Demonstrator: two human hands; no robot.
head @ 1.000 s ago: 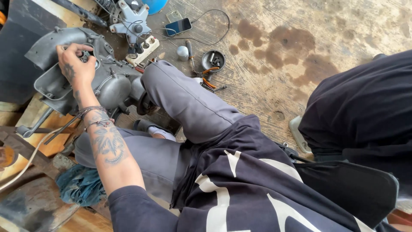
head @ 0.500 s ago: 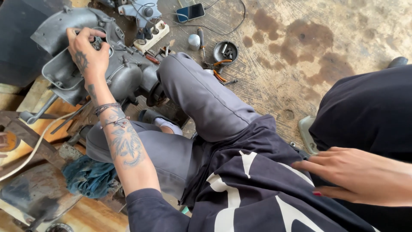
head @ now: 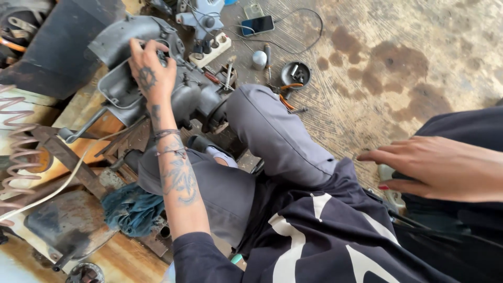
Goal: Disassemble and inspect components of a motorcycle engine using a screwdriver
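A: Grey cast metal fills the upper left: an engine [head: 152, 78] on the floor [head: 419, 63], at about ten o'clock from the bent knee [head: 257, 110].

B: And the left hand [head: 149, 73]?

A: Flat on the engine's top, fingers spread and curled over a part there. I can't tell whether they pinch anything; what lies under the palm is hidden.

B: The right hand [head: 440, 167]?

A: At three o'clock, hovering low over dark cloth, fingers straight, close together and pointing left. It holds nothing that I can see.

B: What lies around?

A: At twelve o'clock from the knee, a white socket strip [head: 212, 50], a phone [head: 257, 24] with a cable, a small silver ball [head: 259, 58], and a round black dish [head: 295, 75] with pliers [head: 285, 97] beside it. At seven o'clock, a blue rag [head: 131, 209]. A pink coiled hose [head: 18, 141] runs down the left edge.

B: How far along does the work look?

A: Mid-way, I'd judge. The engine sits off any vehicle with a cover open and tools scattered near it, so stripping is under way. No tool is in either hand, and most of the housing looks bolted together, so much seems left.
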